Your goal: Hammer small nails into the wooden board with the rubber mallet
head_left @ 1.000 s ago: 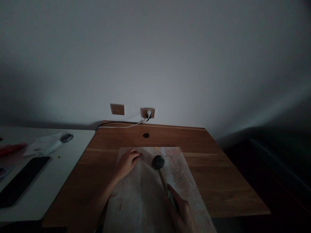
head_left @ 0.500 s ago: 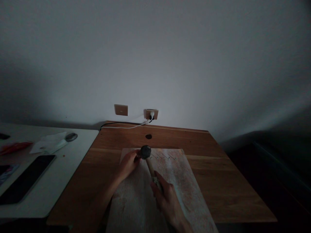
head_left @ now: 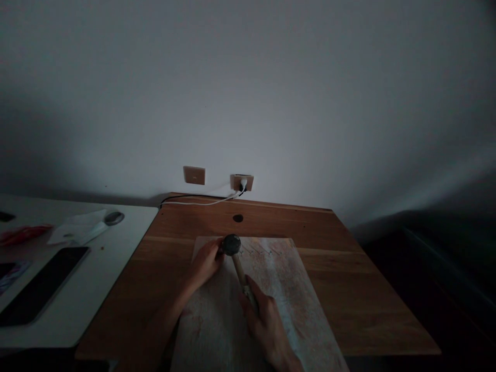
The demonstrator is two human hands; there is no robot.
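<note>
My right hand (head_left: 265, 320) is wrapped round the handle of a hammer (head_left: 239, 269), which has a dark, blunt head and a pale handle. Its head is over the far left part of a worn, whitish wooden board (head_left: 217, 320). Close beside the head, my left hand (head_left: 207, 260) is at the board's far left corner with its fingers pinched together. The hammer head partly covers those fingertips, so what they hold is hidden. Several thin nails (head_left: 270, 252) stand in a row along the far part of the board, just right of the hammer head.
The board lies on a brown wooden table (head_left: 368, 294) against the wall. On the left, a white table (head_left: 96, 279) bears a dark flat phone-like device (head_left: 44, 287), a roll of tape (head_left: 114, 218) and a red packet (head_left: 25, 235). Cables (head_left: 205, 202) run to a wall socket (head_left: 242, 182).
The hammer head has dropped slightly and shifted a little left, with my right hand moving along. My left hand stays about where it was.
</note>
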